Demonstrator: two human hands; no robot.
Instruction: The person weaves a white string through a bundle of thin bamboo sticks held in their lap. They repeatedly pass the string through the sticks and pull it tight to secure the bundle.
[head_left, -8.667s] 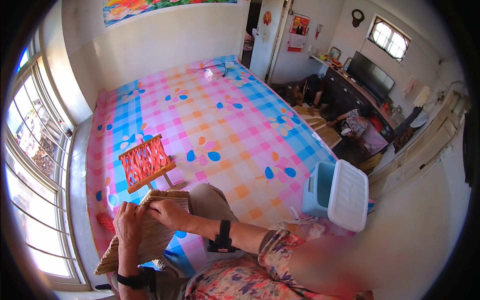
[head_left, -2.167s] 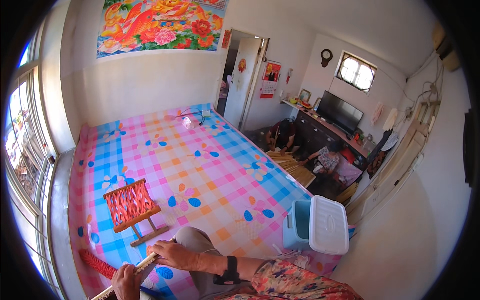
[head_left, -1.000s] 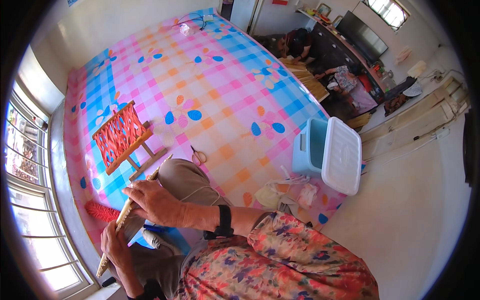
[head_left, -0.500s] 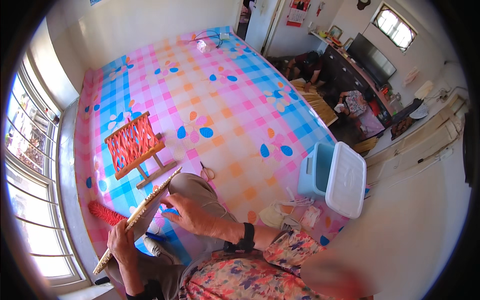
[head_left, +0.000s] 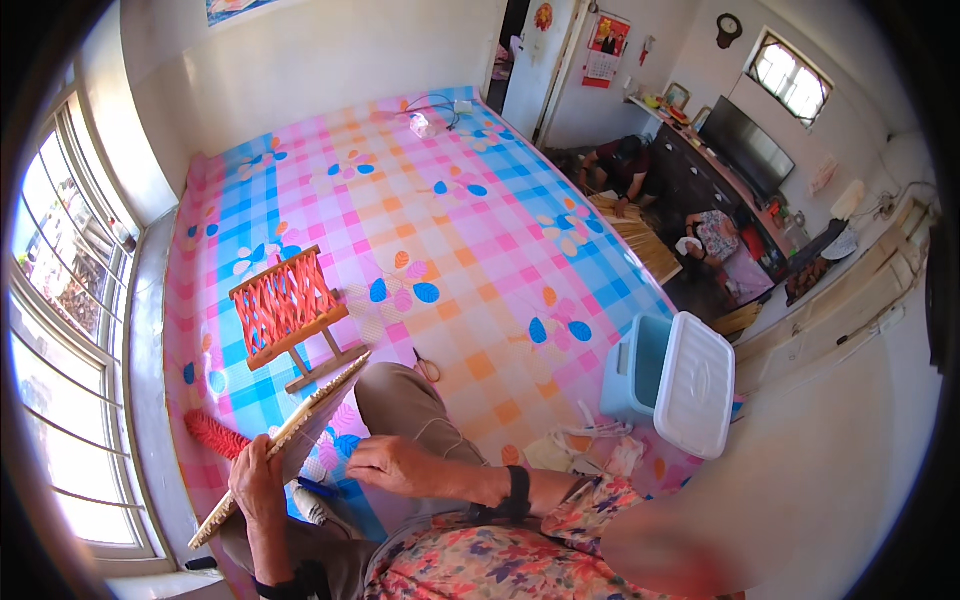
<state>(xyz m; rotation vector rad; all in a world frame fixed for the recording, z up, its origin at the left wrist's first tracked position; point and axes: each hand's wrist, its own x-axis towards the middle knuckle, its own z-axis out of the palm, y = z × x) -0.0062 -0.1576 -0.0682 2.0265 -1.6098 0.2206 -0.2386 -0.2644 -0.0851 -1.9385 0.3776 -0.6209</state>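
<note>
Left hand [head_left: 255, 478] clamped round woven mat [head_left: 283, 440] edge — right hand [head_left: 388, 465] half-open, fingers resting on mat.

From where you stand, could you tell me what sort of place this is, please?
Probably a living room at home, used for handwork on the floor: a checked floor mat, a television on a dark cabinet, a wall clock, and a woven panel held in the left hand.

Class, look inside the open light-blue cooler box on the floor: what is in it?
The cooler box shows only bare blue inner walls; its white lid, hinged open alongside, hides nothing, but the bottom is out of sight.
</note>
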